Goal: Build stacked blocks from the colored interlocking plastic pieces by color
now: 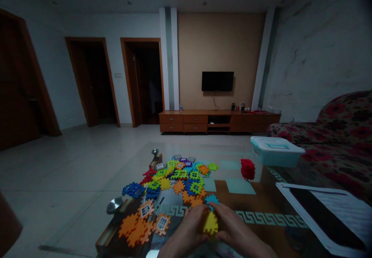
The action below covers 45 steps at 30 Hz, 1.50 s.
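Note:
At the near edge of the glass table, my left hand (190, 229) and my right hand (234, 227) close from either side around a yellow interlocking tile (211, 224) with toothed edges. Both sets of fingers press on it; whether it is one tile or a few joined is hard to see. Just beyond my fingertips lies a light-blue tile (212, 200). A mixed pile of toothed tiles (178, 174) spreads ahead and to the left. Orange tiles (136, 229) lie left of my left hand, some with window prints.
Farther right on the glass table (279, 211) stands a red stack of tiles (247, 169). Behind it is a lidded teal box (276, 151). A dark phone-like slab (325, 217) rests on papers (356, 207) at right. A floral sofa (345, 145) is beside the table.

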{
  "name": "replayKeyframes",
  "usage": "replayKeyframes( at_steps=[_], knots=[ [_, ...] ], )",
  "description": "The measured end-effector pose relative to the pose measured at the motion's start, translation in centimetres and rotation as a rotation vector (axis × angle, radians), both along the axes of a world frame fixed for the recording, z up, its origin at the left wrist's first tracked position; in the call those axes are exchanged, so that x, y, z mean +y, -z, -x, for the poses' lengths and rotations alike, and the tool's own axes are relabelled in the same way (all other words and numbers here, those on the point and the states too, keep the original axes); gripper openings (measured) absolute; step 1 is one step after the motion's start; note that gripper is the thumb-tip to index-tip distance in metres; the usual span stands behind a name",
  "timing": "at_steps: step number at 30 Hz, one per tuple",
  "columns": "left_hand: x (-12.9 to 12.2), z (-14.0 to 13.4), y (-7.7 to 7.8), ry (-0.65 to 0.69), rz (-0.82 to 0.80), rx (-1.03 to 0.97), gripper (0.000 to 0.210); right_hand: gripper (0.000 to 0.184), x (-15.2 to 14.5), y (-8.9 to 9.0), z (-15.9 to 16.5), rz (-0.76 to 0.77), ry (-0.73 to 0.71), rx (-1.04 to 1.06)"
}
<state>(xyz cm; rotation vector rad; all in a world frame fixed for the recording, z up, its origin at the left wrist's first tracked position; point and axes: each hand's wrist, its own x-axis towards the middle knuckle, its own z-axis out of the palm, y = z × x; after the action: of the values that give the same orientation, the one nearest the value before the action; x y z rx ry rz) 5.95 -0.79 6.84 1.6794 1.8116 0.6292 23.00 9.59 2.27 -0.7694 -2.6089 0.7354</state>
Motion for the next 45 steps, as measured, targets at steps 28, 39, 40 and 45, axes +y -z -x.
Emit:
replayKeyframes(
  at_steps=[28, 39, 40, 45],
  knots=[
    [-1.2, 9.1, 6.8, -0.918, -0.330, 0.408, 0.047, 0.048, 2.1, -4.2, 25.4, -0.226, -0.296, -0.255],
    [0.7, 10.4, 6.4, -0.843, -0.488, 0.512, 0.042, 0.064, 2.6, -6.6, 11.3, 0.025, -0.049, -0.036],
    [0.7, 10.6, 5.9, -0.857, -0.491, 0.502, 0.040, 0.064, 2.3, -6.3, 9.2, 0.041, -0.030, -0.036],
    [0.3, 11.4, 3.6, -0.933, -0.452, 0.481, 0.034, 0.071, 0.5, -3.8, 2.6, -0.005, -0.016, -0.071]
  ],
)
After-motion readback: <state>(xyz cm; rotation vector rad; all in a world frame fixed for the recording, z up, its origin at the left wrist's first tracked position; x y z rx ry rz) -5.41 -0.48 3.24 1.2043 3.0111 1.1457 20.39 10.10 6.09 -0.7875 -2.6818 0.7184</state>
